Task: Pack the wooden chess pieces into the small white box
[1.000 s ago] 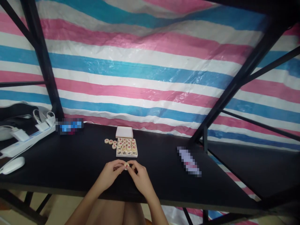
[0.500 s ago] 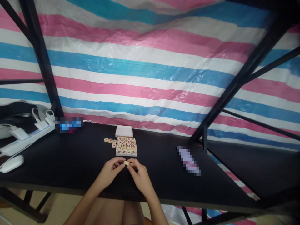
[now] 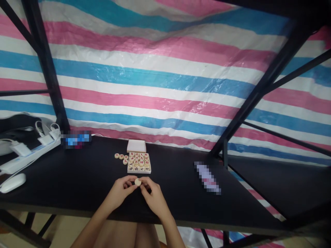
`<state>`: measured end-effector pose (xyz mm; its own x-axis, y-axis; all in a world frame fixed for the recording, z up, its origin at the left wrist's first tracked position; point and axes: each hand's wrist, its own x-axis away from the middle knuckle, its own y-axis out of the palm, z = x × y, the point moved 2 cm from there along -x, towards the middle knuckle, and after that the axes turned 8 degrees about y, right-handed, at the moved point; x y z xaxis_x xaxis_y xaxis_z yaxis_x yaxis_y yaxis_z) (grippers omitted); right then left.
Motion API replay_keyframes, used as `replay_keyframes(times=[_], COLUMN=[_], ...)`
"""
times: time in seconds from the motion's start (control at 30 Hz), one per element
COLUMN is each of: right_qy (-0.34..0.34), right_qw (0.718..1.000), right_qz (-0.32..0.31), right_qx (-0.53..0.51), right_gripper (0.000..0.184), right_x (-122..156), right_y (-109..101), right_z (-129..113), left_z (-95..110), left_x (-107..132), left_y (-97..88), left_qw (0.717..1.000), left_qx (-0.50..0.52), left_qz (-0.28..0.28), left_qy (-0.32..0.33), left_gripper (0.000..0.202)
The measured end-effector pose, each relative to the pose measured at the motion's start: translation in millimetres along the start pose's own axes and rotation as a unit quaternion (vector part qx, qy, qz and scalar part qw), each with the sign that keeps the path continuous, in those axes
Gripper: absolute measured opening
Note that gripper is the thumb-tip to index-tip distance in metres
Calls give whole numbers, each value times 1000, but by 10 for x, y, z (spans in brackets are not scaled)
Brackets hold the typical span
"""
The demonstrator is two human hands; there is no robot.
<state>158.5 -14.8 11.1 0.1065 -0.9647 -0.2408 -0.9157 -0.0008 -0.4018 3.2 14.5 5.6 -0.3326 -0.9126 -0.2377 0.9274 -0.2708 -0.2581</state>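
Observation:
Between my two hands is a round, pale Chinese chess piece (image 3: 138,182), its blank-looking face turned up toward me. My left hand (image 3: 123,188) pinches its left side with thumb and fingertips. On the other side, the fingers of my right hand (image 3: 150,191) are closed on its right edge. Just beyond them stands a white box (image 3: 139,172) filled with rows of chess pieces, red characters on most and black ones on the near row. Several loose red-marked pieces (image 3: 121,156) lie left of the box. Behind it rests the box lid (image 3: 136,145), its white inside showing.
The black table (image 3: 77,182) carries a white power strip (image 3: 33,153) with chargers and a white mouse-shaped object (image 3: 13,182) at left. A blurred-out lilac item (image 3: 207,177) lies at right. Black metal posts (image 3: 248,103) frame a striped plastic sheet (image 3: 155,79) behind.
The chess piece has turned from edge-on to showing its flat face. My fingers have shifted slightly around it; the box and loose pieces stay put.

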Motion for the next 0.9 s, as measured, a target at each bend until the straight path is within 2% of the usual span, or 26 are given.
replay_keyframes(times=[0.13,0.23,0.33,0.4,0.47,0.57,0.63,0.73,0.8,0.9], right_qy=[18,13,-1,-13,-17,-12,-8,-1,3,5], right_qw=[1000,1000,1000,1000,999,997,995,994,993,992], right_qz=[11,14,18,20,25,62,87,96,98,99], right_qx=[-9,16,13,5,14,37,46,61,70,79], right_gripper=[26,17,13,13,15,23,32,31,27,24], right_x=[-14,-21,-21,-20,-21,-28,-31,-30,-27,-25], right_y=[15,16,3,-2,-2,-7,-10,-7,-6,-8], right_z=[63,90,80,76,90,135,161,178,175,159], left_z=[28,32,2,9,48,113,122,61,6,-48], left_x=[19,18,1,-4,-6,-64,-171,-402,-540,-640], left_y=[-15,-21,-11,5,-1,-93,-199,-361,-412,-395], left_qw=[999,998,999,999,998,992,980,946,919,885], left_qx=[-36,-23,14,20,-12,-105,-176,-304,-371,-421], left_qz=[6,11,9,-23,-52,-53,-39,-8,-17,-44], left_qy=[30,56,30,17,20,54,88,112,135,195], left_gripper=[23,20,30,34,29,26,23,20,18,17])
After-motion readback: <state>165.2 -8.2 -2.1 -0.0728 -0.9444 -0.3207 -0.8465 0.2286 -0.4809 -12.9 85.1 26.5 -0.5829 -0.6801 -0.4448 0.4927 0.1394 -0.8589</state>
